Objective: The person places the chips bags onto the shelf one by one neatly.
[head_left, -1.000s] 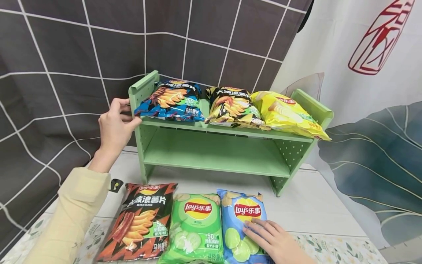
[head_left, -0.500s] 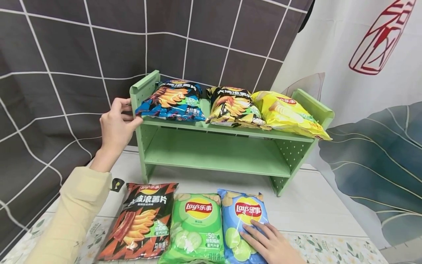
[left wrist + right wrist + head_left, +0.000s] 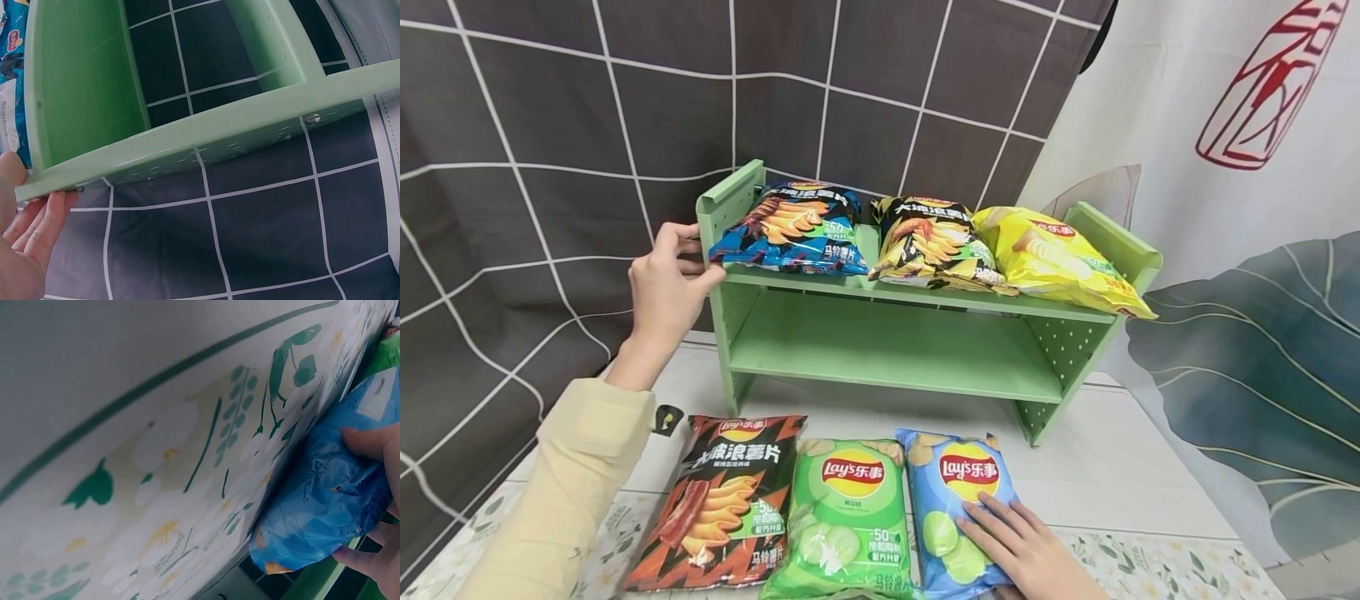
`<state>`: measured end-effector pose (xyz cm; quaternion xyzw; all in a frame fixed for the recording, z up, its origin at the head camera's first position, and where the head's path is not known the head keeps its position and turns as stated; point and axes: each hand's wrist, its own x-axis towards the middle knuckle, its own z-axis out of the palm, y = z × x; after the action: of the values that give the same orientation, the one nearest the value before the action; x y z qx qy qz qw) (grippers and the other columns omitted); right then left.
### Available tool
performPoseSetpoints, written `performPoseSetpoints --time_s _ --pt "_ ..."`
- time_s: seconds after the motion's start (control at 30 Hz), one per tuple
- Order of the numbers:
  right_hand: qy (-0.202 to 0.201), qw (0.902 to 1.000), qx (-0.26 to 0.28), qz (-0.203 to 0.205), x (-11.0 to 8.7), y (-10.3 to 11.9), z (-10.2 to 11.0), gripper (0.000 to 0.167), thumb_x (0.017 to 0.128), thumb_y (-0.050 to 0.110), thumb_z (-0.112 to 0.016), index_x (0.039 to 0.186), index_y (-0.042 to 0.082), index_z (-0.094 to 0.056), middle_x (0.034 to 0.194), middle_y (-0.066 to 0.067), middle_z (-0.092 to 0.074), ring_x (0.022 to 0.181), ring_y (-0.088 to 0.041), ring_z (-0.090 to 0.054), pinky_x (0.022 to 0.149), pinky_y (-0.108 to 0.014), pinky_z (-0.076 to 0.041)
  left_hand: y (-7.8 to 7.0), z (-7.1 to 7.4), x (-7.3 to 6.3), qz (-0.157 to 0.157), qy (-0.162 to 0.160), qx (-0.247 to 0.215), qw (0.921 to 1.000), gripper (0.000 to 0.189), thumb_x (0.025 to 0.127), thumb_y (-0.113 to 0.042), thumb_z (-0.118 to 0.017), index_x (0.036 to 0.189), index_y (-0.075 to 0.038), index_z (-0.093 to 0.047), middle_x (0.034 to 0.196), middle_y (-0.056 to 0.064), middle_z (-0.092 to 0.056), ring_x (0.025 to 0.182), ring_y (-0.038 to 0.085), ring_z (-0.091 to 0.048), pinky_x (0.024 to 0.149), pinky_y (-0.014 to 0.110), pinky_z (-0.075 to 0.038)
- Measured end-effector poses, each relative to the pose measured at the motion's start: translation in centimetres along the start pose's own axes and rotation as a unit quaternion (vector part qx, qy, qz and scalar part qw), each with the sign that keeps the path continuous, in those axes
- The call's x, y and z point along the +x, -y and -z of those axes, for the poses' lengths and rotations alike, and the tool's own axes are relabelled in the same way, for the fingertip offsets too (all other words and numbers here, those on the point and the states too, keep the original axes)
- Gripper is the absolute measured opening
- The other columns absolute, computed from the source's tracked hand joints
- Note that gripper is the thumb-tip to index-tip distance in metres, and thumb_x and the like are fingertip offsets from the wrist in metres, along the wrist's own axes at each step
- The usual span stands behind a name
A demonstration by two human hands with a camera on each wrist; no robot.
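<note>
My left hand [image 3: 664, 292] grips the left side panel of a green two-tier shelf [image 3: 887, 346], the thumb at its front edge and the fingers behind. In the left wrist view the fingers [image 3: 49, 228] press the panel's outer face. My right hand [image 3: 1033, 550] holds a blue Lay's chip bag [image 3: 942, 483] at its lower right. The right wrist view has the thumb [image 3: 369, 442] on one face of the bag, with other fingers on the opposite side. To its left lie a green chip bag [image 3: 850, 508] and a red-and-black chip bag [image 3: 722, 500].
On the upper tier sit a dark blue chip bag [image 3: 797, 229], a black-and-gold chip bag [image 3: 932, 242] and a yellow chip bag [image 3: 1060, 258], which overhangs the front edge. The white table [image 3: 1112, 475] has a floral strip in front. A dark gridded curtain [image 3: 880, 75] hangs behind.
The blue chip bag has tilted and shifted slightly right, away from the green one, as my right hand takes hold of it. My left hand stays on the shelf panel.
</note>
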<state>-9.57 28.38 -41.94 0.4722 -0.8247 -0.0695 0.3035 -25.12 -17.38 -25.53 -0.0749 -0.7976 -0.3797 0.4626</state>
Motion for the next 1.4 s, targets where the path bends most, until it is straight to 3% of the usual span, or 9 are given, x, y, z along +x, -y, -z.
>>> performPoseSetpoints --time_s 0.17,0.33,0.5,0.77,0.83,0.97,1.07,1.2,1.4 --pt "-0.005 0.9997 0.005 -0.021 0.0 0.3 0.2 0.056 0.103 0.046 -0.019 0.136 0.012 -0.051 0.126 -0.004 -0.063 0.150 -0.012 -0.011 0.121 -0.026 -0.003 -0.1 0.1 0.0 0.001 -0.001 0.000 1.0000 0.036 0.079 -0.001 -0.067 0.113 0.006 -0.057 0.105 0.022 -0.071 0.080 0.037 -0.072 0.066 -0.006 -0.030" --pt "-0.021 0.9992 0.021 -0.026 -0.1 0.2 0.2 0.060 0.101 0.052 -0.028 0.132 0.008 -0.054 0.128 -0.007 -0.062 0.150 -0.013 -0.015 0.121 -0.027 -0.005 -0.2 0.1 0.0 0.002 0.000 -0.001 1.0000 0.036 0.079 -0.002 -0.068 0.113 0.006 -0.057 0.105 0.022 -0.071 0.080 0.037 -0.072 0.066 -0.006 -0.031" --pt "-0.024 0.9991 0.022 -0.028 -0.4 -0.4 0.7 0.056 0.103 0.045 -0.025 0.132 0.005 -0.052 0.133 -0.007 -0.058 0.149 -0.014 -0.018 0.121 -0.027 -0.008 -0.2 0.0 0.0 0.005 0.003 -0.002 1.0000 0.037 0.079 -0.002 -0.068 0.114 0.005 -0.057 0.106 0.021 -0.071 0.080 0.036 -0.072 0.066 -0.006 -0.031" --pt "-0.004 0.9970 0.048 -0.060 -0.7 -0.9 2.2 0.090 0.085 0.077 -0.032 0.136 0.004 -0.050 0.142 -0.007 -0.052 0.149 -0.010 -0.015 0.120 -0.021 -0.005 -0.3 0.1 0.0 0.008 0.005 0.002 1.0000 0.037 0.079 -0.003 -0.068 0.114 0.004 -0.057 0.106 0.020 -0.071 0.081 0.036 -0.072 0.066 -0.006 -0.030" --pt "-0.013 0.9968 0.047 -0.063 -0.6 -1.0 2.4 0.084 0.089 0.071 -0.033 0.135 0.004 -0.051 0.143 -0.006 -0.052 0.149 -0.010 -0.017 0.119 -0.020 -0.007 -0.3 0.1 0.0 0.008 0.003 0.002 1.0000 0.037 0.079 -0.003 -0.068 0.113 0.004 -0.057 0.106 0.020 -0.072 0.080 0.036 -0.072 0.066 -0.006 -0.031" --pt "-0.048 0.9964 0.027 -0.064 -0.4 -1.0 2.7 0.050 0.106 0.032 -0.022 0.129 0.005 -0.057 0.138 -0.005 -0.057 0.147 -0.011 -0.024 0.119 -0.021 -0.013 -0.3 0.2 0.0 0.009 0.001 0.002 1.0000 0.037 0.079 -0.002 -0.068 0.113 0.004 -0.058 0.106 0.020 -0.072 0.080 0.036 -0.071 0.066 -0.006 -0.031" --pt "-0.064 0.9954 0.015 -0.070 -0.2 -1.0 3.1 0.054 0.100 0.008 -0.012 0.124 0.004 -0.061 0.140 -0.001 -0.055 0.146 -0.011 -0.026 0.118 -0.021 -0.016 -0.2 0.2 0.0 0.009 0.002 0.003 1.0000 0.037 0.079 -0.003 -0.068 0.114 0.003 -0.058 0.106 0.020 -0.072 0.080 0.036 -0.071 0.066 -0.006 -0.030" --pt "-0.073 0.9945 0.025 -0.072 0.1 -1.2 4.0 0.052 0.102 0.008 -0.014 0.124 0.003 -0.061 0.147 0.000 -0.048 0.146 -0.013 -0.028 0.118 -0.022 -0.017 -0.2 0.2 0.0 0.008 0.003 0.002 1.0000 0.037 0.079 -0.004 -0.070 0.114 0.003 -0.058 0.106 0.020 -0.072 0.080 0.037 -0.071 0.066 -0.006 -0.030" --pt "-0.086 0.9930 0.030 -0.074 0.5 -1.6 5.4 0.051 0.102 0.010 -0.015 0.126 0.003 -0.061 0.144 -0.003 -0.052 0.145 -0.015 -0.031 0.118 -0.023 -0.019 -0.1 0.2 0.0 0.008 0.003 0.000 1.0000 0.037 0.079 -0.005 -0.070 0.113 0.003 -0.058 0.106 0.021 -0.071 0.081 0.038 -0.071 0.066 -0.006 -0.031"
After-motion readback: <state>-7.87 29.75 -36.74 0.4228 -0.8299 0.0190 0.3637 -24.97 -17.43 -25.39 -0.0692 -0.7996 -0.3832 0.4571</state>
